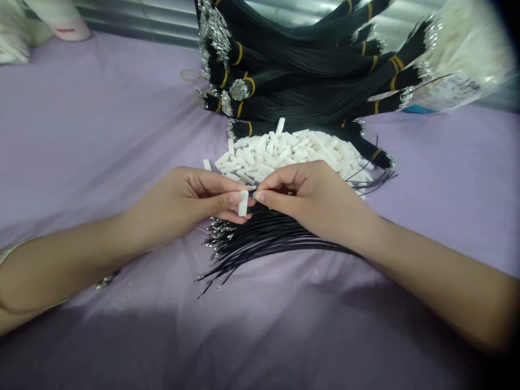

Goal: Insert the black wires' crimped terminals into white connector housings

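My left hand (pixel 203 195) pinches a small white plastic connector housing (pixel 243 203) between thumb and fingers. Close against it, my right hand (pixel 300 189) is closed in a pinch; a short dark bit at its fingertips looks like the end of a black wire, mostly hidden by the fingers. Below both hands lies a loose spread of black wires (pixel 268 230) with metal terminals at their left ends. Just behind the hands is a heap of similar white housings (pixel 284 151).
Bundles of black wires (pixel 300 70) tied with yellow bands are stacked at the back. A clear bag (pixel 471 59) of pale parts stands back right, a white container (pixel 67 21) back left. A rubber band (pixel 190 75) lies on the purple cloth (pixel 101 119).
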A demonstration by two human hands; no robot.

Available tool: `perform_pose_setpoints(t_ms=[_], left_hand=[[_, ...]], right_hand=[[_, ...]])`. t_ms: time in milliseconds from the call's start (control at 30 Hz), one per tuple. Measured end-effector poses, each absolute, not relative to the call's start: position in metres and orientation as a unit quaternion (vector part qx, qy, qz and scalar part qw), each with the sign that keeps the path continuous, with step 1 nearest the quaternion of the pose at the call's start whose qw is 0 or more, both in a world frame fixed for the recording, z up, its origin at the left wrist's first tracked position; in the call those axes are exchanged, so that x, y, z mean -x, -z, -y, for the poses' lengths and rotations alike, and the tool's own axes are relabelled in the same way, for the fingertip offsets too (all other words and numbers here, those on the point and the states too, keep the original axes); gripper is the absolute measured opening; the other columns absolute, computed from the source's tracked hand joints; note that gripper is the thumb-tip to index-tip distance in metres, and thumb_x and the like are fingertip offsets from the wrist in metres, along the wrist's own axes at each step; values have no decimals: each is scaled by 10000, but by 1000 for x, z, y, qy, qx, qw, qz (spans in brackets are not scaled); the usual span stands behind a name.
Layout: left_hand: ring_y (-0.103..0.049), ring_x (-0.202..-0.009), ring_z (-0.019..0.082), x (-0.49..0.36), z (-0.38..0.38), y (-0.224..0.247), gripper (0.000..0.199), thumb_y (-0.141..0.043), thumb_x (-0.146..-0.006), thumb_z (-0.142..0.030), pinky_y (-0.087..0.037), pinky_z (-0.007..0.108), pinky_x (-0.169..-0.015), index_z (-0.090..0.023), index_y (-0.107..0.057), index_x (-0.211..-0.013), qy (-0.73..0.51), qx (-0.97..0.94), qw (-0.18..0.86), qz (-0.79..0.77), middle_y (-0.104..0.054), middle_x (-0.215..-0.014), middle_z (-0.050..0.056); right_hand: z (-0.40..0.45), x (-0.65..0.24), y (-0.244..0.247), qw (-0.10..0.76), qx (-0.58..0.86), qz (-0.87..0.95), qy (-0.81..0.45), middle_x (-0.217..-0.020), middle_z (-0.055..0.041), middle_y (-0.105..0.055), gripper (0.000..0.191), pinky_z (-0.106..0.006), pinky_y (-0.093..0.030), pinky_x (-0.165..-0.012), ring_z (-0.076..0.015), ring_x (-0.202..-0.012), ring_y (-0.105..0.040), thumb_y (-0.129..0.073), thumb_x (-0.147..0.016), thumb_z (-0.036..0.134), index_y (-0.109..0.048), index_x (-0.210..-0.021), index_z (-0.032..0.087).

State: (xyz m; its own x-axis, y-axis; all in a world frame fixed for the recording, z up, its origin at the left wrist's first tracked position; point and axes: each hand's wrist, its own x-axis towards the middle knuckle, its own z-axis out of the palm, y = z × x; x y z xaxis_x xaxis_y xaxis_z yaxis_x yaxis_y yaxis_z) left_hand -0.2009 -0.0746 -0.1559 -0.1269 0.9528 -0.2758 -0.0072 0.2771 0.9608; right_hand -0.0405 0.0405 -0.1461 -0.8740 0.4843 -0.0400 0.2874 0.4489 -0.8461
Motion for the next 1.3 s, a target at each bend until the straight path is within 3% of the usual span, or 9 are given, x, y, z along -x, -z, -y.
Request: perform_pose_setpoints(t_ms=[267, 367, 500, 700, 933, 1033, 1167, 1300], left_hand=[[-669, -674, 100, 197, 72, 155, 97, -694, -753, -251, -545, 129, -661, -162, -722, -727, -447, -399, 501, -624, -713, -736, 9], [-673, -707, 112, 195, 72, 157, 112, -681, -765, -253, -560, 168, -703, -147, -718, -758, -459, -394, 513, -608, -710, -776, 17], [-673, -761, 124, 198, 71, 161, 142, -634, -807, -239, -561, 224, -764, -164, -709, -902, -483, -366, 554, -571, -700, -848, 17], [-669, -730, 103, 200, 71, 161, 103, -616, -815, -198, -535, 164, -702, -160, -695, -868, -517, -310, 595, -532, -700, -825, 7], [-654, -685, 85, 202, 71, 162, 71, -648, -785, -157, -522, 132, -651, -128, -682, -839, -522, -308, 589, -535, -679, -786, 4], [-647, -709, 82, 203, 71, 164, 79, -640, -802, -165, -528, 141, -680, -122, -674, -858, -513, -329, 582, -538, -673, -807, 9], [-637, -707, 74, 205, 71, 165, 90, -602, -841, -199, -521, 132, -666, -132, -660, -860, -499, -355, 577, -540, -661, -798, 2], [-637, -740, 80, 206, 72, 166, 109, -603, -844, -227, -512, 129, -674, -153, -662, -897, -493, -367, 578, -536, -666, -806, -1]], right_hand=[[-39, 40, 147, 129, 198, 877, -419, -672, 10, -619, 145, -193, -363, -548, -67, -593, -511, -552, -808, 178, -685, -770, 135], [-39, 38, 145, 126, 192, 906, -356, -668, 6, -607, 144, -216, -356, -541, -81, -581, -499, -544, -823, 190, -673, -773, 150], [-33, 33, 140, 198, 137, 952, -191, -851, -70, -591, 116, -275, -399, -712, -152, -787, -522, -550, -840, 205, -640, -834, 133], [-15, 29, 144, 58, -83, 968, -229, -928, -36, -575, 117, -315, -351, -830, -165, -900, -477, -586, -843, 248, -661, -837, 159], [-13, 33, 158, 92, -127, 967, -203, -855, -20, -609, 189, -323, -331, -795, -151, -896, -489, -501, -895, 174, -665, -804, 149], [-14, 33, 157, 118, -106, 954, -253, -815, -22, -633, 186, -317, -381, -803, -139, -836, -544, -527, -888, 218, -677, -820, 130], [-16, 33, 151, 153, -36, 897, -414, -822, -22, -663, 129, -225, -454, -789, -94, -800, -592, -576, -854, 192, -667, -815, 108], [-22, 34, 144, 138, 77, 819, -551, -850, -27, -678, 123, -204, -490, -745, -100, -799, -623, -585, -840, 202, -665, -838, 108]])
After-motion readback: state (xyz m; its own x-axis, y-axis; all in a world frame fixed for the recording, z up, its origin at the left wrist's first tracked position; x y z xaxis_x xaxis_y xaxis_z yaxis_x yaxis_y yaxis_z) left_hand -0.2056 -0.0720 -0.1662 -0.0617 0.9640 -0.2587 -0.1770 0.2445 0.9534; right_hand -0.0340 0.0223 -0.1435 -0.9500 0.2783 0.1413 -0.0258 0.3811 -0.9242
